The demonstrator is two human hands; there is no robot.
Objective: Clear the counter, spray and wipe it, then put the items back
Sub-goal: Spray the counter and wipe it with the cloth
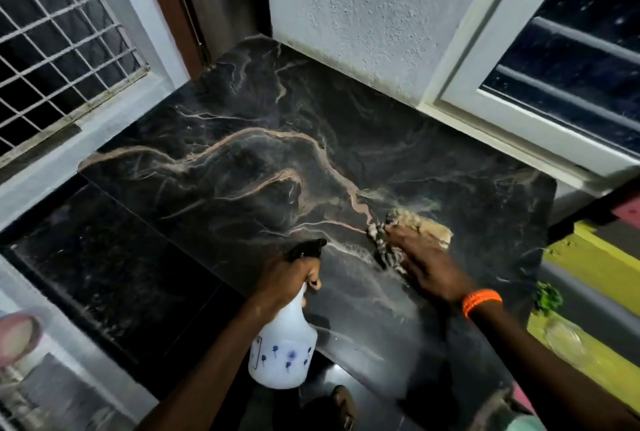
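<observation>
Left hand (289,278) was closed around the neck of the white spray bottle (282,344), held above the counter's near edge | right hand (420,262) lay flat, fingers spread, pressing a tan cloth (424,226) onto the dark veined counter (242,160), right of centre.

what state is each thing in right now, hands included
counter: bare, no items on it
spray bottle: upright, held by the neck
left hand: closed around the bottle's trigger end
cloth: pressed flat on the counter, blurred
right hand: spread flat on the cloth
</observation>
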